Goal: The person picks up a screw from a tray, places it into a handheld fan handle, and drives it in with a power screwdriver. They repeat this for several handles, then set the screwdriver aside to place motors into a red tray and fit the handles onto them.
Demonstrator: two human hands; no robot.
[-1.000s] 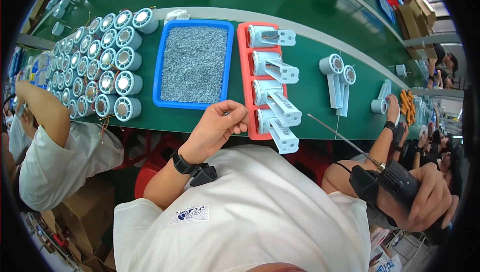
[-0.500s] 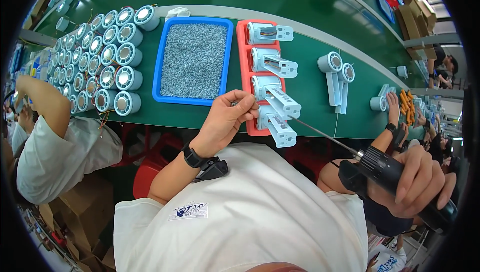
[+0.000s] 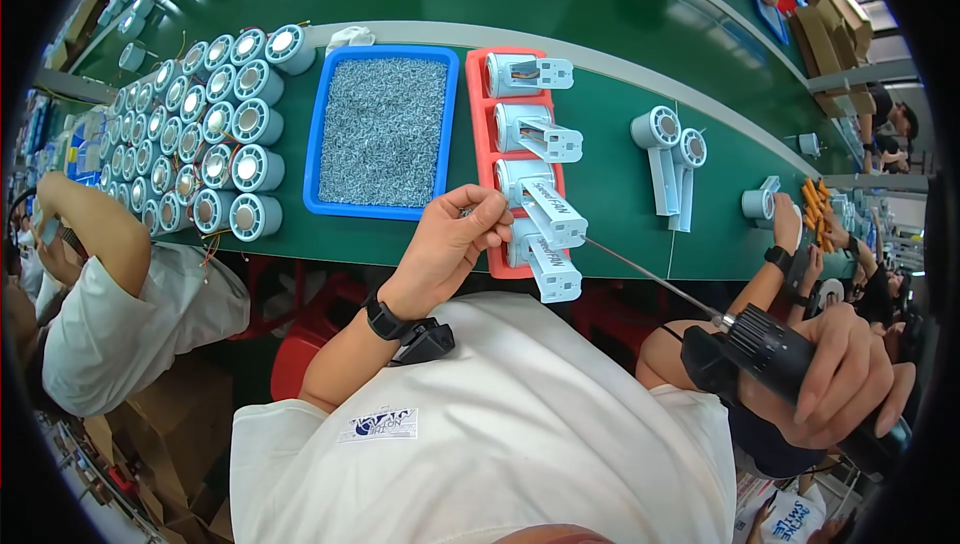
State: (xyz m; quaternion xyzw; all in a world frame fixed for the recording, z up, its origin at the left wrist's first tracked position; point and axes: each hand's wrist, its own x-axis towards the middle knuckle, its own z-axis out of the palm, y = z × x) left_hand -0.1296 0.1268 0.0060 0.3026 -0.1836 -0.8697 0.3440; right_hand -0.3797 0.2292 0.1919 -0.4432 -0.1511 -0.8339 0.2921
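Observation:
My right hand grips a black electric screwdriver. Its long thin bit reaches left, and the tip meets the end of the third light-blue fan housing from the top. That housing lies in a red holder with several slots, each carrying a similar round housing with a handle. Closed in a pinch, my left hand is beside that third housing, fingertips at its lower edge. Small metal bits that look like screws show between the fingers, partly hidden.
A blue tray heaped with small screws lies left of the holder. Further left stand rows of round light-blue motor housings with wires. Two handled housings lie on the green table to the right. Co-workers sit on both sides.
The view has shifted slightly, moving the holder and tray a little left and down. Both hands keep their hold, and the bit tip stays at the third housing's end.

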